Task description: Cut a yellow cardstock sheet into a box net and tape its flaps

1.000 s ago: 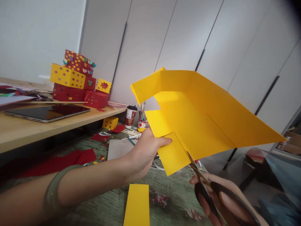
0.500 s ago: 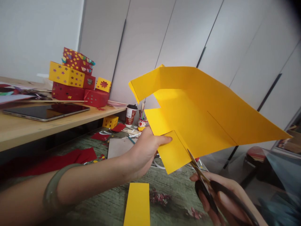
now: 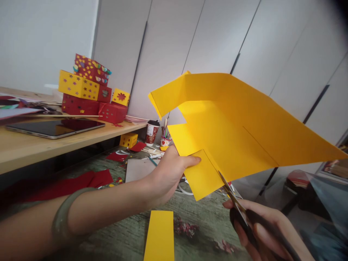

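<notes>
My left hand [image 3: 170, 170] pinches a large folded sheet of yellow paper [image 3: 239, 127] at its lower left flap and holds it up in the air. My right hand [image 3: 261, 232], at the bottom right, is closed round the black handles of scissors [image 3: 231, 194]. The blades point up and left into a cut line in the sheet's lower edge. A green bangle [image 3: 61, 217] circles my left wrist.
A cut yellow strip [image 3: 160, 235] lies on the patterned floor covering below. A wooden table [image 3: 32, 145] on the left holds a tablet [image 3: 54, 127] and stacked red and yellow decorated boxes [image 3: 89, 90]. Red paper scraps [image 3: 81, 181], a cup [image 3: 151, 132] and sticks litter the floor.
The sheet and both hands have drifted slightly right and up; the scissors stay in the same cut.
</notes>
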Action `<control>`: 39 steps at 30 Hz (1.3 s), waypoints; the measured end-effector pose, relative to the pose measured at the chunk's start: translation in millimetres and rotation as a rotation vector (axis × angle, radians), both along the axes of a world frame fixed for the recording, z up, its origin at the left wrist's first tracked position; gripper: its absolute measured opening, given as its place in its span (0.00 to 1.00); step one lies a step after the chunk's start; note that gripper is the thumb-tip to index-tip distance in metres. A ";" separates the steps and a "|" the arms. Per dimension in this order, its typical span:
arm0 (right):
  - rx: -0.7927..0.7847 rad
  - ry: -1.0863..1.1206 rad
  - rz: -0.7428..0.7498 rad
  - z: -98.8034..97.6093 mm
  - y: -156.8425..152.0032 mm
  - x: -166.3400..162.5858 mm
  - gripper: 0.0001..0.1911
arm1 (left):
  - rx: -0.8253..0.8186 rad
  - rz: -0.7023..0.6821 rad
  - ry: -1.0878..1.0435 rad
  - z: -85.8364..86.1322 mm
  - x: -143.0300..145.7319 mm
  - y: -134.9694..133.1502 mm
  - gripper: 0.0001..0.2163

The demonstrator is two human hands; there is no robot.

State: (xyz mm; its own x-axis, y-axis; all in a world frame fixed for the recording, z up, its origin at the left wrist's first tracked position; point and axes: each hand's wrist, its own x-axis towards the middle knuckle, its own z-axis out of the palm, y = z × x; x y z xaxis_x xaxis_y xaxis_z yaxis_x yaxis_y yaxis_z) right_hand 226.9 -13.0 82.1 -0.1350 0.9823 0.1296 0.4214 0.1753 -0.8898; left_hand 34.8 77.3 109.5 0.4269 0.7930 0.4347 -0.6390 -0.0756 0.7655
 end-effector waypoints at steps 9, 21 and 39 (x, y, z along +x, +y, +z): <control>0.018 0.053 -0.048 -2.3 0.5 1.9 0.19 | -0.032 0.024 0.012 0.3 -1.1 -1.5 0.16; 0.022 0.075 -0.048 -8.0 1.2 9.6 0.21 | -0.027 0.015 -0.019 0.8 -1.4 0.0 0.19; -0.007 0.067 -0.053 -5.1 3.2 5.8 0.18 | 0.057 -0.044 0.001 -3.1 -1.0 -0.7 0.17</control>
